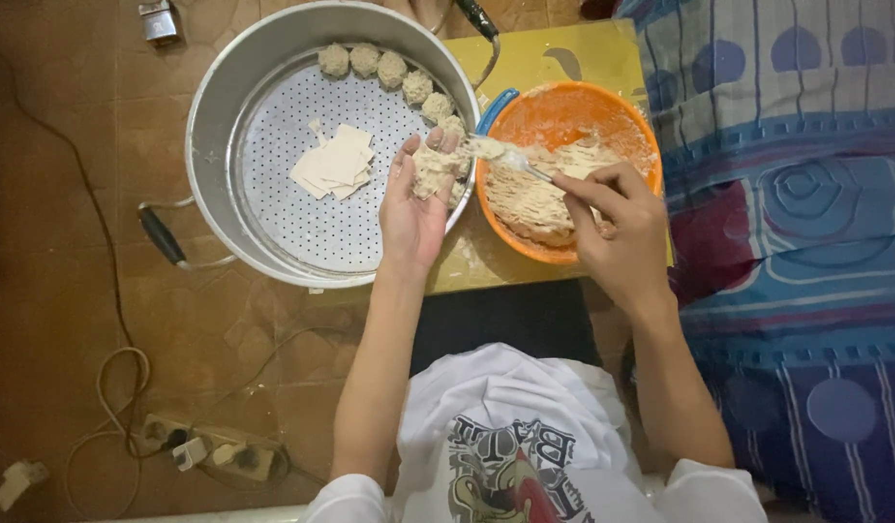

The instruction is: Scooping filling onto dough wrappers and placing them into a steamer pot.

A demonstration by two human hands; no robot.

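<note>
My left hand [413, 208] is held palm up over the rim of a large metal steamer pot [215, 116], cradling a thin dough wrapper [436, 167]. My right hand [617, 228] grips a spoon [510, 158] whose tip carries pale filling onto that wrapper. The spoon reaches out of an orange bowl [636, 136] holding a mound of pale filling [534, 199]. Inside the pot, a perforated tray [292, 213] carries a stack of square wrappers [335, 162] and a curved row of several formed dumplings [390, 70] along the far rim.
The pot and bowl rest on a low yellow board [573, 53] over a brown tiled floor. A patterned blue mattress [805, 242] lies to the right. A power strip with cables [210, 447] sits on the floor at lower left. The pot's black handle [162, 235] sticks out left.
</note>
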